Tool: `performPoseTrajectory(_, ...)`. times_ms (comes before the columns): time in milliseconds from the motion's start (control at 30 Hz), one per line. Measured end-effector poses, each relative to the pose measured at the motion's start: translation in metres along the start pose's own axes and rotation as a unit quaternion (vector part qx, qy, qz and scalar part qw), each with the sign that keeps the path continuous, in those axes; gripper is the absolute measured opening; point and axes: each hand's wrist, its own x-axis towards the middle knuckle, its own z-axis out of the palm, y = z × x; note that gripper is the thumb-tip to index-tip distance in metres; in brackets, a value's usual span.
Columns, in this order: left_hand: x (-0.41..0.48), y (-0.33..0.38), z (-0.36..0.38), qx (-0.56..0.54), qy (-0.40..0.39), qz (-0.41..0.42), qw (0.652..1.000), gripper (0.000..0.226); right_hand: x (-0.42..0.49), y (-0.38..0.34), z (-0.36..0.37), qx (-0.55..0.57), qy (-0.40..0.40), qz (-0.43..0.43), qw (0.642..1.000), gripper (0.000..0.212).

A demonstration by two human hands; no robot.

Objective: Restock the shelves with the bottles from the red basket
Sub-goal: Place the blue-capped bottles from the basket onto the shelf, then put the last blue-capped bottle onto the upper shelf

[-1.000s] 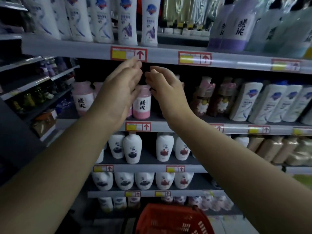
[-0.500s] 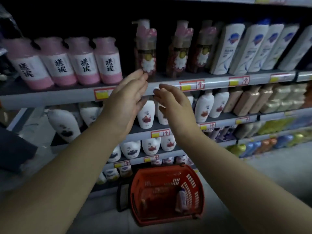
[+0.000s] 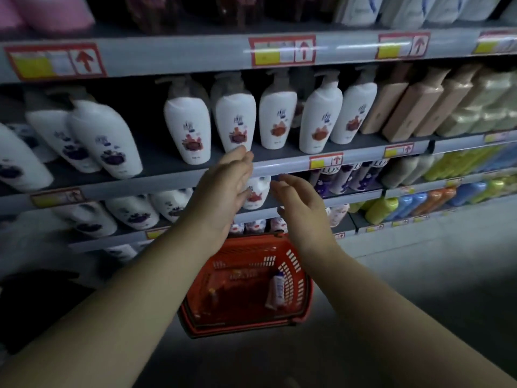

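Note:
The red basket [image 3: 296,278] stands on the floor below my hands, against the foot of the shelves. A small white tube [image 3: 277,289] lies inside it on the right. My left hand [image 3: 223,189] hangs in the air with straight fingers, in front of the grey shelf edge [image 3: 279,166], and holds nothing. Beside it, a little lower, my right hand [image 3: 299,200] is empty too, its fingers relaxed. White pump bottles [image 3: 235,121] with red flower labels stand in a row on the shelf just above both hands.
White bottles with purple labels [image 3: 106,141] fill the left of that shelf, beige bottles [image 3: 405,107] its right. Lower shelves hold purple Lux bottles [image 3: 344,177] and yellow, blue and orange bottles [image 3: 419,200]. Grey floor [image 3: 419,289] lies to the right of the basket.
My view has tipped downward from the pink bottles to the lower shelves and the basket. Both hands have come down with it, still empty and side by side.

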Motion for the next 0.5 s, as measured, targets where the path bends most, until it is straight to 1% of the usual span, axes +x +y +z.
performPoseTrajectory(100,0.024,-0.033,0.019,-0.013,0.017,-0.024,0.999,0.043,0.024,0.029,-0.030,-0.024,-0.002,0.026,0.999,0.028)
performPoseTrajectory(167,0.040,-0.061,0.027,-0.015,0.024,-0.034,0.999,0.038,0.041,0.053,-0.047,-0.040,-0.002,0.033,0.999,0.024)
performPoseTrajectory(233,0.056,-0.093,0.032,-0.004,0.027,-0.043,0.999,0.029,0.059,0.079,-0.059,-0.059,0.001,0.047,0.997,0.028)
performPoseTrajectory(300,0.074,-0.125,0.032,0.005,0.029,-0.057,0.998,0.025,0.078,0.107,-0.069,-0.062,0.008,0.066,0.996,0.031)
performPoseTrajectory(433,0.115,-0.192,0.025,0.017,0.038,-0.099,0.994,0.036,0.115,0.170,-0.080,-0.072,0.017,0.107,0.992,0.018)
performPoseTrajectory(500,0.134,-0.230,0.019,0.015,0.035,-0.123,0.992,0.038,0.130,0.205,-0.083,-0.092,0.010,0.125,0.988,0.012)
